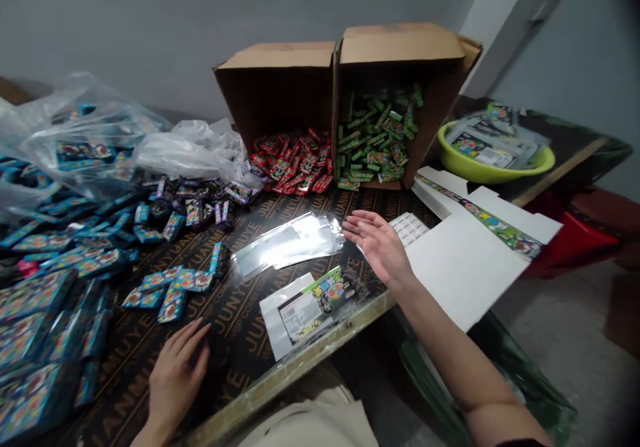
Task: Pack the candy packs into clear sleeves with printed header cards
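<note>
My right hand [377, 242] hovers palm partly up beside the clear plastic sleeves [295, 240], its fingers stretched out and nothing in them. Below it, close to the table edge, lies a printed green and black card in a clear bag [310, 308]. My left hand [177, 372] is low over the dark table [235, 360], fingers extended and holding nothing visible. Just beyond it are several small blue packets [175, 287]. A sheet of white labels [410, 228] lies right of my right hand, partly under a white cardboard display box [460, 254].
Two open cartons stand at the back, one with red packets [297, 160], one with green packets [377, 137]. Purple packets [200, 200] and blue packs [30, 327] crowd the left, near plastic bags [190, 147]. A yellow-green basin [470, 167] of bagged cards sits right.
</note>
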`<act>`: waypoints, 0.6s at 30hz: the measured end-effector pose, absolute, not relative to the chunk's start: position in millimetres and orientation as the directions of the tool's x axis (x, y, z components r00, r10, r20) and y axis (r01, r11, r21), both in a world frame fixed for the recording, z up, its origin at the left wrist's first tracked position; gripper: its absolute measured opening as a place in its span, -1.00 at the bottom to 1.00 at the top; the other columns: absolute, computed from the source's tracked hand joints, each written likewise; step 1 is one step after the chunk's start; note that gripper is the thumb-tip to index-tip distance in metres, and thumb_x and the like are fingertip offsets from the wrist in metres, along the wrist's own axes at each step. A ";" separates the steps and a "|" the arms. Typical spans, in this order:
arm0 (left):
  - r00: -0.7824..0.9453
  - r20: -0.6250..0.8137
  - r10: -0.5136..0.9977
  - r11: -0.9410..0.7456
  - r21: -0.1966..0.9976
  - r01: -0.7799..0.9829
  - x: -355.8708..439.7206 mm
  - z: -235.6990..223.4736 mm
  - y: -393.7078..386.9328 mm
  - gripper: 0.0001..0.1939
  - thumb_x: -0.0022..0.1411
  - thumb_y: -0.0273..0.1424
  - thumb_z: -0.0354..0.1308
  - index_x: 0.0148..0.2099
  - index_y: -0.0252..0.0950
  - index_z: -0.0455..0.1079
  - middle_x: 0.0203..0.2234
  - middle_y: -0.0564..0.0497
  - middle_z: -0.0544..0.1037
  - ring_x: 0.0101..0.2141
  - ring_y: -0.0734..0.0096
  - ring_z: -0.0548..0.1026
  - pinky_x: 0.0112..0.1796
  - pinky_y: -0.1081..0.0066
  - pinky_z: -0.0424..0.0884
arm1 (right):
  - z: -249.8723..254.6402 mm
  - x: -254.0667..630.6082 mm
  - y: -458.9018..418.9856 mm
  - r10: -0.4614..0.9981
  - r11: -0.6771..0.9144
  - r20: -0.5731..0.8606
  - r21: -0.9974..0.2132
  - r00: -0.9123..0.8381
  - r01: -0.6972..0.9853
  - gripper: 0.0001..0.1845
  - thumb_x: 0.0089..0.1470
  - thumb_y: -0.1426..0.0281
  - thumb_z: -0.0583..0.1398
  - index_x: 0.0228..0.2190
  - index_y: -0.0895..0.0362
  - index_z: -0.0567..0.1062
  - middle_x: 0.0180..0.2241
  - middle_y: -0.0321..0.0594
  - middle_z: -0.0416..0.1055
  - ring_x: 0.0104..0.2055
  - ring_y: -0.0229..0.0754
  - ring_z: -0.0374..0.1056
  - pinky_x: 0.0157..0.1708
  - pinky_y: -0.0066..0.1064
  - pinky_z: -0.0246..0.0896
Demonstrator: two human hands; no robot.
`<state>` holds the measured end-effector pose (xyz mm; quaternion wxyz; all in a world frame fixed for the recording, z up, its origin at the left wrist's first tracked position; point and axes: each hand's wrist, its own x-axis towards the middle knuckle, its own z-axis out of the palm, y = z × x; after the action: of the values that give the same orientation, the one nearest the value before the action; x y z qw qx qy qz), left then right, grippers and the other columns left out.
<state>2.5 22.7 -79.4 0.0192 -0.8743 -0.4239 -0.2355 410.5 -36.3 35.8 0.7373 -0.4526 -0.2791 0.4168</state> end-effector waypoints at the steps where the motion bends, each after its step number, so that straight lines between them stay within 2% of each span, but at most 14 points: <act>1: 0.566 0.426 0.706 -0.681 0.187 0.708 25.4 -75.8 35.4 -0.72 0.13 -0.37 0.00 -0.10 -0.28 0.34 -0.11 -0.12 0.43 -0.09 0.19 0.37 -0.07 0.16 0.31 | 26.3 429.0 -33.8 0.849 0.250 -0.033 -0.854 0.527 -0.456 -0.77 -0.13 0.36 0.24 -0.33 0.09 0.42 -0.30 -0.23 0.44 -0.16 -0.16 0.35 -0.05 -0.16 0.19; 4: 0.657 0.415 0.630 -0.775 0.275 0.569 105.1 -56.1 63.4 -0.72 0.12 -0.39 0.03 -0.09 -0.25 0.36 -0.10 -0.11 0.43 -0.06 0.19 0.35 -0.05 0.17 0.30 | 7.7 468.1 -45.2 0.809 0.284 -0.157 -0.740 0.567 -0.609 -0.77 -0.17 0.44 0.26 -0.36 0.10 0.40 -0.35 -0.26 0.45 -0.19 -0.19 0.38 -0.02 -0.18 0.18; 6: 0.659 0.414 0.628 -0.776 0.400 0.488 160.2 -35.2 67.2 -0.71 0.13 -0.38 0.04 -0.08 -0.26 0.37 -0.09 -0.11 0.43 -0.05 0.19 0.35 -0.03 0.16 0.28 | 9.0 476.2 -58.7 0.807 0.298 -0.183 -0.694 0.561 -0.655 -0.78 -0.16 0.46 0.26 -0.36 0.11 0.39 -0.36 -0.26 0.46 -0.18 -0.19 0.39 -0.01 -0.19 0.17; 8: 0.630 0.357 0.690 -0.690 0.587 0.424 210.2 -11.2 59.4 -0.69 0.14 -0.33 0.05 -0.06 -0.27 0.35 -0.07 -0.11 0.42 -0.06 0.20 0.36 -0.06 0.17 0.30 | 19.6 472.9 -68.2 0.819 0.303 -0.190 -0.657 0.541 -0.690 -0.79 -0.13 0.43 0.24 -0.35 0.11 0.39 -0.34 -0.24 0.46 -0.16 -0.18 0.38 0.00 -0.19 0.17; 10: 0.640 0.204 0.741 -0.518 0.780 0.350 250.8 10.5 45.2 -0.65 0.16 -0.28 0.03 -0.01 -0.28 0.32 -0.12 -0.11 0.46 -0.16 0.25 0.44 -0.19 0.26 0.41 | 32.8 465.7 -72.7 0.839 0.294 -0.187 -0.636 0.512 -0.713 -0.79 -0.10 0.40 0.23 -0.32 0.11 0.39 -0.30 -0.23 0.45 -0.13 -0.17 0.36 0.02 -0.19 0.15; 11: 0.683 0.124 0.720 -0.442 0.841 0.312 266.5 18.7 37.8 -0.63 0.17 -0.27 0.02 0.01 -0.28 0.31 -0.15 -0.11 0.48 -0.20 0.27 0.46 -0.24 0.31 0.43 | 38.2 463.3 -74.3 0.844 0.291 -0.178 -0.640 0.506 -0.712 -0.77 -0.10 0.42 0.23 -0.31 0.11 0.39 -0.27 -0.23 0.44 -0.11 -0.17 0.35 0.03 -0.19 0.14; 14: 0.785 0.076 0.615 -0.420 0.874 0.245 292.2 26.8 22.0 -0.63 0.16 -0.26 0.03 0.00 -0.25 0.33 -0.11 -0.09 0.47 -0.14 0.27 0.44 -0.18 0.32 0.41 | 43.0 472.1 -85.5 0.800 0.333 -0.144 -0.702 0.583 -0.630 -0.65 -0.18 0.54 0.26 -0.27 0.09 0.38 -0.21 -0.24 0.41 -0.07 -0.18 0.33 0.04 -0.21 0.14; 18: 0.814 0.092 0.574 -0.538 0.792 0.290 275.8 3.3 22.3 -0.66 0.13 -0.23 0.05 -0.07 -0.21 0.39 -0.06 -0.06 0.44 -0.05 0.23 0.38 -0.04 0.24 0.31 | 29.2 518.7 -130.2 0.565 0.424 -0.163 -0.784 0.809 -0.454 -0.54 -0.32 0.67 0.27 -0.29 0.11 0.38 -0.24 -0.23 0.40 -0.11 -0.19 0.35 -0.01 -0.29 0.22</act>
<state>275.8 22.3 3.3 -0.4100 -0.8596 -0.2511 -0.1731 518.7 -130.2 29.2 0.8415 -0.4431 -0.0625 0.3026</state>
